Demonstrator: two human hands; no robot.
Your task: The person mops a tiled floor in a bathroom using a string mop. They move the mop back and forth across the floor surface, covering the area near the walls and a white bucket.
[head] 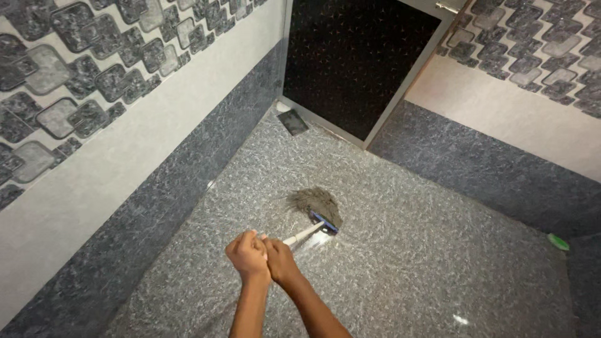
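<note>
Your left hand point(248, 254) and right hand point(281, 260) press together, fingers of both curled tight around the white handle of a floor brush point(318, 216) with a blue head and grey bristles; the handle end is hidden inside your fists; the brush's bristles rest on the wet, grey speckled tile floor point(413, 269), just beyond your hands; a dark square floor drain point(293, 122) lies well beyond the brush, near the dark doorway point(357, 59); a small green object point(558, 241) sits far right of the brush against the dark grey wall base point(476, 169).
</note>
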